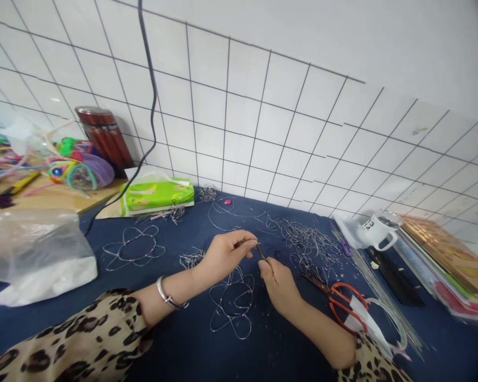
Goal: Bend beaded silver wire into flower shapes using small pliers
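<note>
My left hand (228, 251) is closed in a pinch, with a silver bracelet on its wrist; what lies between the fingertips is too small to make out. My right hand (278, 281) grips a slim dark metal tool (262, 252), whose tip reaches the left fingertips. Just below the hands lies a flower-shaped wire piece (231, 313) with small pink beads. A second wire flower (132, 249) rests farther left. Beside the left hand is a small tangle of wire scraps (191, 259). Right of my hands spreads a larger heap of wire scraps (308, 241).
Orange-handled scissors (344, 305) and long straight wires (376, 286) lie at right, near a white mug (378, 229) and stacked books (450, 254). At left are a plastic bag (43, 254), a green tissue pack (157, 196) and a red thermos (103, 139). A black cable (151, 95) hangs down.
</note>
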`<state>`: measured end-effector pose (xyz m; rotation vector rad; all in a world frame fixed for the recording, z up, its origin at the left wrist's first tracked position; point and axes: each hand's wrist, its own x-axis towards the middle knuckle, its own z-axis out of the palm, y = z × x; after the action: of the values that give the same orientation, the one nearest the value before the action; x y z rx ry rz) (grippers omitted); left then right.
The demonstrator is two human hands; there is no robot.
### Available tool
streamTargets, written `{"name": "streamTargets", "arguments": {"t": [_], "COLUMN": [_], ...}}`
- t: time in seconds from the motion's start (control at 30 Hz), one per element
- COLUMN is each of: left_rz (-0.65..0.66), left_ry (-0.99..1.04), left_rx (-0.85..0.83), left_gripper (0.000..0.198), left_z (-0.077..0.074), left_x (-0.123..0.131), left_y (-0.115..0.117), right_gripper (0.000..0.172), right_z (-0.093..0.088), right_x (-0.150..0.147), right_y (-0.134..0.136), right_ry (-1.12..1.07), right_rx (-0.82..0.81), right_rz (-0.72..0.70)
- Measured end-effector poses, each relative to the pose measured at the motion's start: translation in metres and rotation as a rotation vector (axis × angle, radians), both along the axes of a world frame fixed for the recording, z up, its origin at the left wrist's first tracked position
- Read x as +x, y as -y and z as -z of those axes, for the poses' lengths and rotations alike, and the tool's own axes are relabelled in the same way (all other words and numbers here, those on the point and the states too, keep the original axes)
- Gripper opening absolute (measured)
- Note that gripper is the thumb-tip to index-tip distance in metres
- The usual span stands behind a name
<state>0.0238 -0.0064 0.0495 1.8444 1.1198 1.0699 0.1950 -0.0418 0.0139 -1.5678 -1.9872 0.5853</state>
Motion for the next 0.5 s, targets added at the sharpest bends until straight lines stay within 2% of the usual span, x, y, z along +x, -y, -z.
{"name": "streamTargets", "arguments": {"t": [0.2,0.3,0.5], "left_rz": [0.059,0.063,0.150], "left_ry": [-0.285,-0.363,-0.450], "left_rx": [0.168,0.228,0.368], "left_gripper": [0.018,0.017,0.018], "left_z": [-0.007,-0.007,-0.010], "left_x": [-0.007,-0.009,-0.017], "left_y": [-0.004,-0.006,-0.012], "right_gripper": [0.039,0.040,0.041], "right_z": [0.001,-0.002,-0.010], "right_x": [0.002,0.002,0.005], "right_y": [-0.003,-0.004,-0.004], "right_ry": [0.087,0.144,0.286], "right_rx": [0.019,0.028,0.053], "right_rz": [-0.014,-0.043,-0.077]}}
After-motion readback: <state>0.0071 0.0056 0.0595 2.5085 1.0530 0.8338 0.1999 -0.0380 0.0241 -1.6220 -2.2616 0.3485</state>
